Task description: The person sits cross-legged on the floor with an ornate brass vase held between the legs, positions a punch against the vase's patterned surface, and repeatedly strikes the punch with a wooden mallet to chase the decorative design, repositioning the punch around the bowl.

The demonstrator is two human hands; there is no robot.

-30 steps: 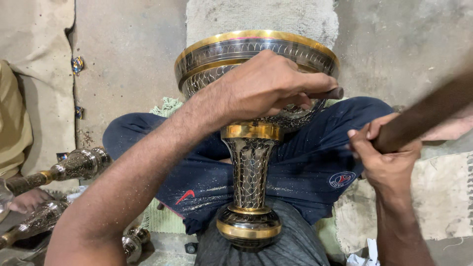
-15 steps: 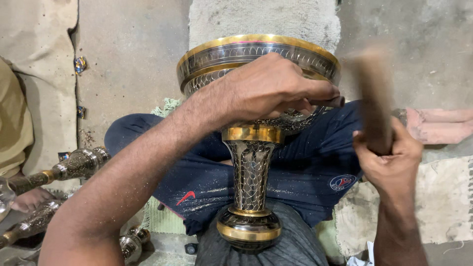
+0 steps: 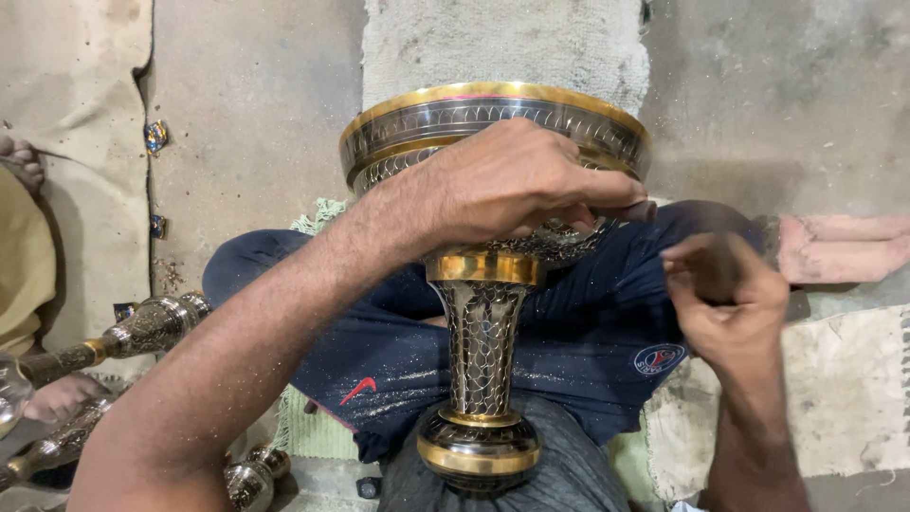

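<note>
A large engraved metal vase (image 3: 483, 313), dark with gold bands, lies across the person's lap with its narrow patterned stem toward the body and its wide gold rim pointing away, toward a grey block (image 3: 502, 43) on the floor. The left hand (image 3: 517, 180) is curled over the bowl just below the rim, fingers pressed together against the metal, pinching what looks like a small dark tool whose tip sticks out on the right side. The right hand (image 3: 725, 299) is closed in a fist over the right thigh, just beside the vase; it is blurred, and what it grips cannot be made out. The legs in dark blue trousers (image 3: 607, 341) are crossed on the concrete floor (image 3: 256, 114). At the left edge of the floor lie more engraved metal pieces (image 3: 142, 327).
</note>
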